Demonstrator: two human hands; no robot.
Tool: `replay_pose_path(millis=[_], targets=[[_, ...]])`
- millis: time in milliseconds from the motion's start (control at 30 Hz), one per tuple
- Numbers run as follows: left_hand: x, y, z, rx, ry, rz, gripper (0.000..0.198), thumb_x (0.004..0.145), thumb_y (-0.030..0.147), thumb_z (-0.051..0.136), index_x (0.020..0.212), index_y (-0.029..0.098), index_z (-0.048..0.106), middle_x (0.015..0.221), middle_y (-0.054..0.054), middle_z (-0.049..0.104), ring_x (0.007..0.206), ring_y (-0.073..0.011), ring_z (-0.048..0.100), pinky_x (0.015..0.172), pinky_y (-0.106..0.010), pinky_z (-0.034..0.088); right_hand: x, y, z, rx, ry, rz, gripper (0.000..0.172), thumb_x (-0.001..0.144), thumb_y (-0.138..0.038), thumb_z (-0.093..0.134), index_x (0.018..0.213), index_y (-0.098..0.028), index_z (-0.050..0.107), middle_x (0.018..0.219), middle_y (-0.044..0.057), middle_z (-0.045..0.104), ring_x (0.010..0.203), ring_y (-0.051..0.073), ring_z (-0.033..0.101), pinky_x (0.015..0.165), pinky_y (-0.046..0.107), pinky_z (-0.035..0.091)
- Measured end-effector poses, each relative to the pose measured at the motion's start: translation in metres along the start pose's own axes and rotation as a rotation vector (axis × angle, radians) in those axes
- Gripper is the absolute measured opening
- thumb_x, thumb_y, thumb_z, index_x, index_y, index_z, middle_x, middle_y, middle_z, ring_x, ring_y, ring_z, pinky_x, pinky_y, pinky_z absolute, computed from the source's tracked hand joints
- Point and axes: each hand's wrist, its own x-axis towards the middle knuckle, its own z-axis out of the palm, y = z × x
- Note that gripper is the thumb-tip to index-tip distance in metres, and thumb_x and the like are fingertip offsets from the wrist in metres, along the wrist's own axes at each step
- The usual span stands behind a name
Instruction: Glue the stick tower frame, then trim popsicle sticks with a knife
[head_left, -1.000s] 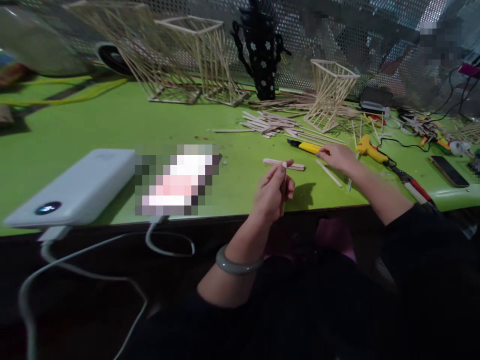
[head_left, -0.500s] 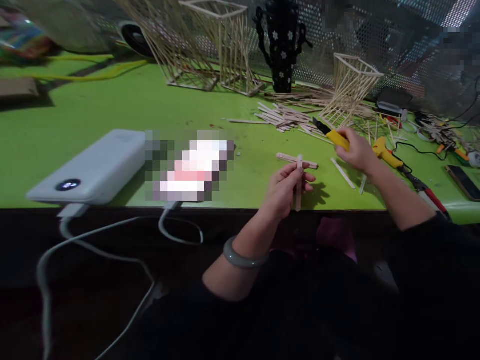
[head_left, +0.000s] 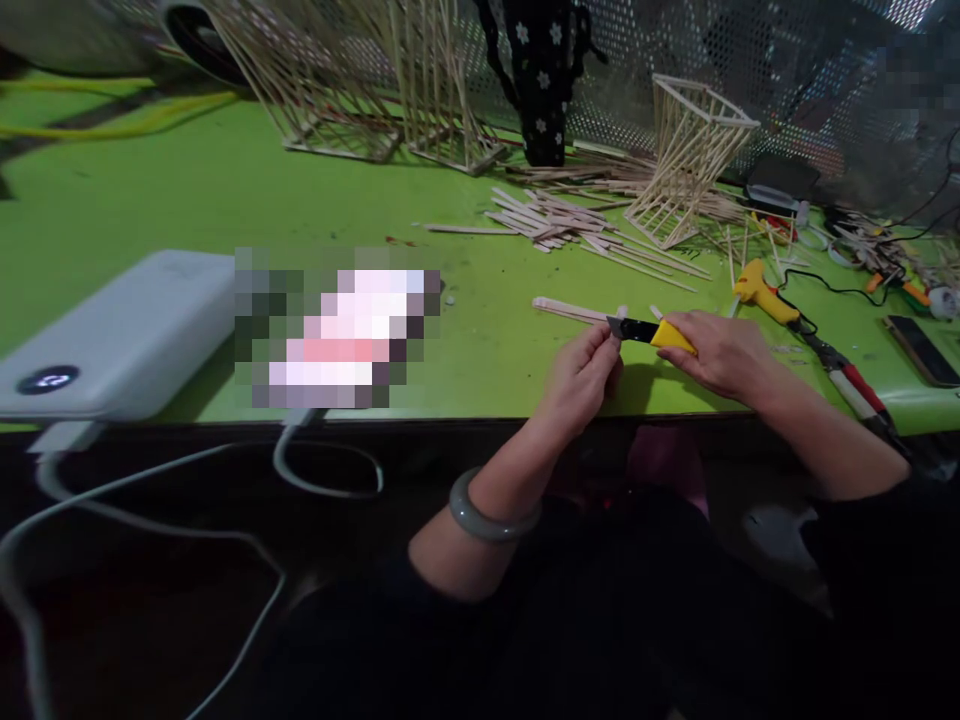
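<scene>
In the head view, the left hand (head_left: 581, 375) is pinching a mostly hidden stick (head_left: 622, 312) above the green table (head_left: 480, 390), while the right hand (head_left: 724, 352) is grasping a yellow cutter (head_left: 675, 337) with its blade near this tip. Three stick frames (head_left: 679, 185) are standing assembled, many loose sticks (head_left: 551, 218) are lying unjoined, and the white power bank (head_left: 135, 330) is showing unreadable digits.

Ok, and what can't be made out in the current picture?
All in the head view:
Stick in the left hand: mostly hidden by that hand; only its tip shows.
Yellow cutter: its handle's rear is hidden by the right hand.
Blade: too small to tell whether it touches the stick.
Lit phone: screen content hidden by pixelation.
Black flower-print object: top cut off by the upper edge.
</scene>
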Motion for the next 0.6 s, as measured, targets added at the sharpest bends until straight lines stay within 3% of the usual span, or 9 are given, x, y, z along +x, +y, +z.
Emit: replay_pose_path(millis=[300,600], targets=[[-0.002,-0.003,-0.004,0.013,-0.009,0.063,0.017,0.087,0.033,0.054,0.084,0.017,0.060,0.043,0.009,0.032,0.036,-0.0060,0.026,0.036,-0.022,0.018,0.008,0.007,0.000,0.002,-0.040,0.011,0.050,0.094,-0.054,0.030,0.112,-0.018,0.061,0.108,0.010,0.070,0.092,0.021,0.063,0.057,0.028,0.033],[0.000,0.000,-0.004,-0.024,-0.017,0.009,0.016,0.083,0.034,0.057,0.082,0.018,0.060,0.044,0.009,0.029,0.037,-0.0063,0.022,0.038,-0.023,0.016,0.014,0.019,0.001,-0.015,-0.021,-0.014,0.049,0.093,-0.053,0.033,0.110,-0.017,0.062,0.104,0.010,0.071,0.091,0.022,0.063,0.056,0.028,0.029]])
